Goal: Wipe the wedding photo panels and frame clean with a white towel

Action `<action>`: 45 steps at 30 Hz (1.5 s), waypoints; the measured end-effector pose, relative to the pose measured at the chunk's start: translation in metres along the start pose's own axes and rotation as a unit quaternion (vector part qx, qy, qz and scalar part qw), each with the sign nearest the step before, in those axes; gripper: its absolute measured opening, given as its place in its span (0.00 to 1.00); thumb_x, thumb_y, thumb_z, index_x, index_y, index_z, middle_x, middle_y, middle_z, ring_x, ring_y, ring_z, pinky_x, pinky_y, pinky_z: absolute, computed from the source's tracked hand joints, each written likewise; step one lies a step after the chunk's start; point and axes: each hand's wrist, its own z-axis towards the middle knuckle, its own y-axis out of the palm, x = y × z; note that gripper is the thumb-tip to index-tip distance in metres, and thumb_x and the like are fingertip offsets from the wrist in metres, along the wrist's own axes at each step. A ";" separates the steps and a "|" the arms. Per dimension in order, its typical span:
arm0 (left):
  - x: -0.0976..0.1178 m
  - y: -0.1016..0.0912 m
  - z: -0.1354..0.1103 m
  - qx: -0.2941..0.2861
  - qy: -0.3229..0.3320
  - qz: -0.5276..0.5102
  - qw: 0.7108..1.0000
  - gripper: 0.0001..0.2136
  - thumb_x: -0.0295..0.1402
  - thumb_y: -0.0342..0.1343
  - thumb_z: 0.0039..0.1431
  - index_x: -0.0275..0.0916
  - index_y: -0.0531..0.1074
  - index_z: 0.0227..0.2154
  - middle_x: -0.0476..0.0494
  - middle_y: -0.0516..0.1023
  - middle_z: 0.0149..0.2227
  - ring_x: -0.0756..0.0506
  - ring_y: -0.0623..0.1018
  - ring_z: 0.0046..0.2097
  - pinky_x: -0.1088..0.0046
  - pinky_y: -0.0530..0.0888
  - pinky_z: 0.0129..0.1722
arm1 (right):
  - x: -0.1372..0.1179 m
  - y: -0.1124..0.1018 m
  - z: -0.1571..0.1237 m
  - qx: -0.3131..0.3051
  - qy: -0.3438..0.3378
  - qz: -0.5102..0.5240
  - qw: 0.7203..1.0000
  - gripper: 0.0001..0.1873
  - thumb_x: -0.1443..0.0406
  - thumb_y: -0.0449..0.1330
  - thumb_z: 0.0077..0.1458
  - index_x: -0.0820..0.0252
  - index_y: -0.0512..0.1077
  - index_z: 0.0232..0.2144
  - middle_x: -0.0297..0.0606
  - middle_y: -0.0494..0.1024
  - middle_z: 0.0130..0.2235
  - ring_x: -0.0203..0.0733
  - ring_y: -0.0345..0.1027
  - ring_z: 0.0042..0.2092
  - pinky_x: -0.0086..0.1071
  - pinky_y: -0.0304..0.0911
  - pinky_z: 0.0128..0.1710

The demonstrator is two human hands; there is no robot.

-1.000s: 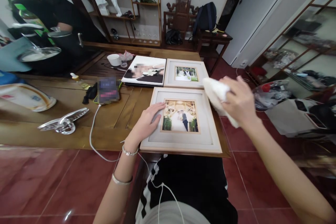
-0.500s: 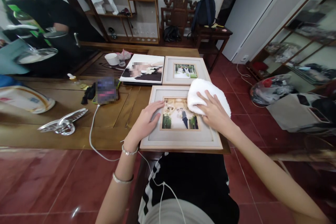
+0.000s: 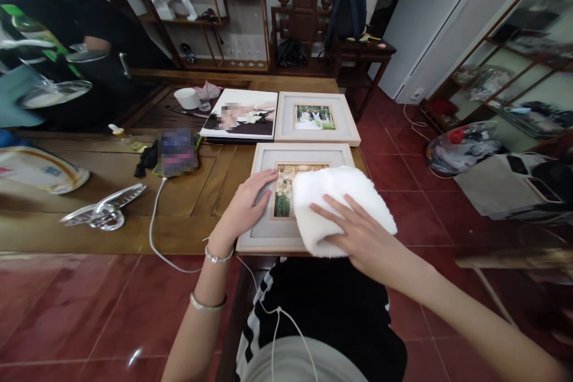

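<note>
A light wooden picture frame point(image 3: 264, 233) with a wide pale mat and a wedding photo lies flat at the table's front edge. Across its left side rests my left hand point(image 3: 244, 206), fingers stretched out flat and thumb apart, the fingertips near the photo's left edge. My right hand point(image 3: 353, 227) grips a folded white towel point(image 3: 329, 182) against the frame's lower right part, fingers spread over the cloth. Much of the photo and the frame's lower right corner are hidden beneath the towel.
Behind lie a second framed photo point(image 3: 349, 116) and a photo album point(image 3: 242, 98). To the left are a pixelated device point(image 3: 176, 152) on a white cable, a silver winged ornament point(image 3: 105, 209) and a white bowl point(image 3: 187, 97). A person in dark clothing point(image 3: 107, 77) is across the table.
My right hand has drawn the towel toward me and slightly left, from the frame's upper right corner down over the photo and lower right. My left hand stays in place.
</note>
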 end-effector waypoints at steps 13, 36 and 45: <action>-0.002 -0.001 -0.001 0.001 -0.009 -0.008 1.000 0.18 0.28 0.46 0.64 0.39 0.66 0.55 0.41 0.69 0.59 0.44 0.66 0.61 0.58 0.61 0.63 | 0.088 0.005 0.082 0.017 0.107 -0.114 0.988 0.31 0.80 0.51 0.47 0.61 0.70 0.54 0.46 0.53 0.66 0.72 0.39 0.65 0.70 0.44 0.56; -0.007 0.003 0.002 -0.038 0.008 0.104 0.994 0.21 0.34 0.40 0.67 0.37 0.60 0.61 0.37 0.60 0.64 0.41 0.56 0.67 0.53 0.57 0.64 | 0.052 0.010 0.062 0.077 0.158 -0.065 0.982 0.32 0.80 0.51 0.48 0.60 0.68 0.56 0.47 0.49 0.67 0.65 0.34 0.67 0.67 0.37 0.60; -0.005 0.002 0.002 -0.028 -0.008 0.086 0.996 0.22 0.33 0.39 0.67 0.33 0.59 0.61 0.35 0.58 0.65 0.41 0.56 0.66 0.55 0.56 0.65 | 0.054 0.003 0.073 -0.012 0.102 -0.050 0.993 0.31 0.80 0.50 0.46 0.62 0.72 0.51 0.46 0.53 0.66 0.68 0.36 0.66 0.68 0.37 0.59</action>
